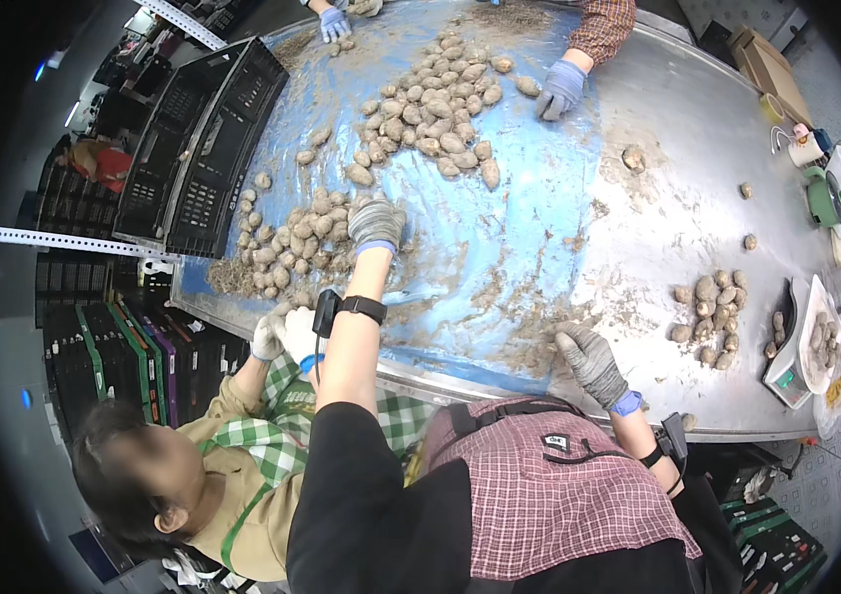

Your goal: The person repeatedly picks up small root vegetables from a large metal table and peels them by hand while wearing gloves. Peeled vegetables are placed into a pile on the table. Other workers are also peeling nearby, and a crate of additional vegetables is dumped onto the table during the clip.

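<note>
My left hand (377, 224), in a grey knitted glove, reaches to the right edge of a pile of small brown taro-like tubers (302, 236); its palm side is hidden, so a tuber in it cannot be made out. Low over the near edge of the blue plastic sheet (465, 245), my right hand (591, 365), gloved alike, rests by loose soil, fingers apart and holding nothing. A larger heap of tubers (435, 104) lies further back on the sheet. Several more tubers (718, 308) are grouped on the bare metal table (658, 252) at the right.
Black plastic crates (220, 148) stand at the table's left edge. A person in a green checked apron (272, 445) works close on my left; other gloved hands (562, 87) are across the table. A scale (796, 382) with a tray of tubers (822, 334) and a green pot (827, 197) are at the right.
</note>
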The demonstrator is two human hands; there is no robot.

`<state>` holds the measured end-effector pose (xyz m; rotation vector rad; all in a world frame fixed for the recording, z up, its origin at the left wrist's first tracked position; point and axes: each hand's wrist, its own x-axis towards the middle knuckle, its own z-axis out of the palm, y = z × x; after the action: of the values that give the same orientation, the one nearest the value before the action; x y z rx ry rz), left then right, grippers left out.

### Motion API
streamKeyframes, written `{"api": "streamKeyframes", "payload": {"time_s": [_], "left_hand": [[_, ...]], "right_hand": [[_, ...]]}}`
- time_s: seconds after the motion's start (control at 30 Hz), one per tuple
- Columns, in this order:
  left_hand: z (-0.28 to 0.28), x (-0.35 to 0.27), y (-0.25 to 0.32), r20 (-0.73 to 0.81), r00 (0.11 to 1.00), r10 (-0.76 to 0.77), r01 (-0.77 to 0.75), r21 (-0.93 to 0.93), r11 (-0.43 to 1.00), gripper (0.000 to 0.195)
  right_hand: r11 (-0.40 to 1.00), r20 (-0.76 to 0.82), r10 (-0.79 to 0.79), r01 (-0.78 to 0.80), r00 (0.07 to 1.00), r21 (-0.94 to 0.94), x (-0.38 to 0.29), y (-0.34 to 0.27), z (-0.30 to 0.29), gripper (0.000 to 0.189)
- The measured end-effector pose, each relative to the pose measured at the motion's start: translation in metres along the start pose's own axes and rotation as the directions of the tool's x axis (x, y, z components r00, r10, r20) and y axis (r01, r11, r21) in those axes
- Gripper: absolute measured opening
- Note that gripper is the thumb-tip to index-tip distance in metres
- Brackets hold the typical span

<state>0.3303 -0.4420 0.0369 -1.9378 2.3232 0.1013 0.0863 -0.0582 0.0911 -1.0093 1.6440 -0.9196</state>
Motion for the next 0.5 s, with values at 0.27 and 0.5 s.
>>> {"api": "streamKeyframes", "payload": {"time_s": [0.27,0.5], "left_hand": [[-0.03,-0.15,0.096,0.41,0.617,0.671,0.66,-0.734,-0.159,0.054],[-0.046,-0.256,0.132,0.406,0.615,0.676,0.534,-0.845,0.022,0.064]], "right_hand": [[0.966,-0.154,-0.106,0.139,0.982,0.22,0.0,-0.022,0.007,0.065],[0.955,-0.174,-0.252,0.216,0.952,-0.203,-0.012,-0.056,-0.009,0.063]]}}
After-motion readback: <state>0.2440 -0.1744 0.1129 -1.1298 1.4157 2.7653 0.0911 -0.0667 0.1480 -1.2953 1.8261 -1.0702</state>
